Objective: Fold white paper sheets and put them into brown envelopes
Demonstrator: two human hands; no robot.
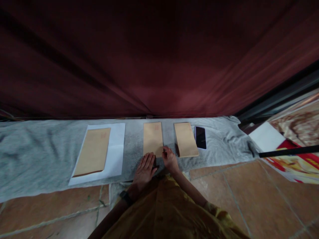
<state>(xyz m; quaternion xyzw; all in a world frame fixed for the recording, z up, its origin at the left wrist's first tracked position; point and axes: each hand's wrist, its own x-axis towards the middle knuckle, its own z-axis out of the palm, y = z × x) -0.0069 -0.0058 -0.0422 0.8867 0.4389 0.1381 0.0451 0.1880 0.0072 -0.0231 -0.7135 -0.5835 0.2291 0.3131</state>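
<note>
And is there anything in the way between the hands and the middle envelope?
No, nothing that I can see. The left hand lies at the near edge of the middle envelope, and the right hand is at its near right corner. The phone is off to the right.

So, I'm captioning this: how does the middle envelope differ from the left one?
The middle envelope lies on grey cloth; the left envelope lies on white paper. The left hand touches the middle envelope; no hand touches the left envelope. Both are brown and lie flat.
</note>
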